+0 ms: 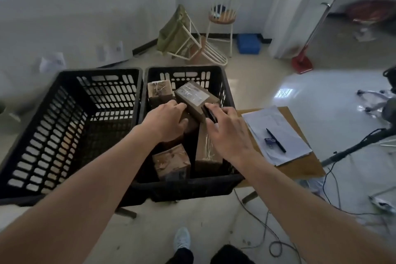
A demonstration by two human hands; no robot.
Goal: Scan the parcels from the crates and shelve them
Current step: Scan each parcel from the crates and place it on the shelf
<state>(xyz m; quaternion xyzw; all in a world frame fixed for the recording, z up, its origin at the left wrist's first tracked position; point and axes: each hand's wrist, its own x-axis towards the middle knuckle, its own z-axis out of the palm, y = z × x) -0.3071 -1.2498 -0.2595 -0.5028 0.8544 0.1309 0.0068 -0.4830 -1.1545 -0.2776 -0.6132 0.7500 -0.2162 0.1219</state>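
Two black plastic crates stand side by side. The left crate (70, 126) looks empty. The right crate (225, 92) holds several brown cardboard parcels. My left hand (169, 120) grips the near left side of a tilted parcel (194, 97) with a shiny label on top. My right hand (227, 135) holds a small black scanner (210, 114) against that parcel's right edge. Another parcel (160, 91) stands at the back left of the crate, one (171, 162) lies at the front, and a long one (205, 152) lies under my right wrist.
A small wooden table (304, 169) to the right of the crates carries a stack of papers (276, 135) with a pen (276, 140). Cables (334, 191) run over the floor at the right. A white stool (221, 17), a tipped chair (192, 47) and a red dustpan (302, 63) stand beyond.
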